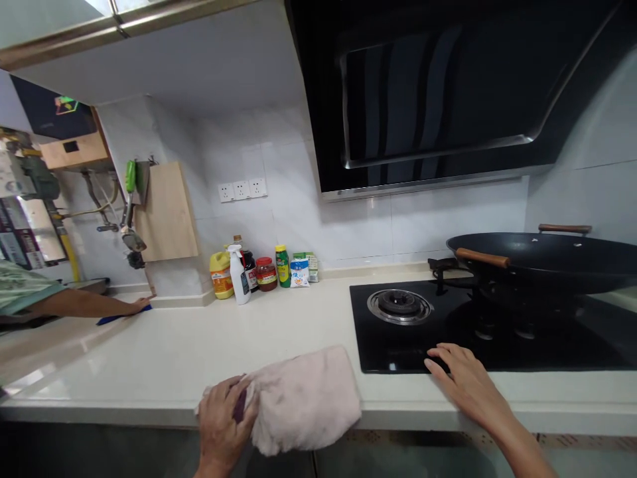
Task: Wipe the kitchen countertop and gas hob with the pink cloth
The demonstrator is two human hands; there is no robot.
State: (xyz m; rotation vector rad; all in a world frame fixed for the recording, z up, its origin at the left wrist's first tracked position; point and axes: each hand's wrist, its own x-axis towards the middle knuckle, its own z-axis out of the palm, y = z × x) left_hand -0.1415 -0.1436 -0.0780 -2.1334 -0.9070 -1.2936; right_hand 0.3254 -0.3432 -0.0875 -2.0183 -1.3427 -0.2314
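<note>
My left hand (223, 421) grips one end of a pale pink cloth (308, 398) at the counter's front edge. The cloth lies flat over the countertop and droops past the edge. A small dark purple patch shows between my fingers; I cannot tell what it is. My right hand (462, 385) holds nothing, its fingers spread, over the front edge of the black gas stove (398, 348). Whether the fingertips touch the glass is unclear.
A black wok (542, 265) with wooden handles sits on the right burner. Against the wall stand a white spray bottle (239, 275), a yellow jug (221, 275), a red-lidded jar (266, 273) and packets. At left, another person's arm (89, 304) reaches over the counter with a blue cloth (117, 315).
</note>
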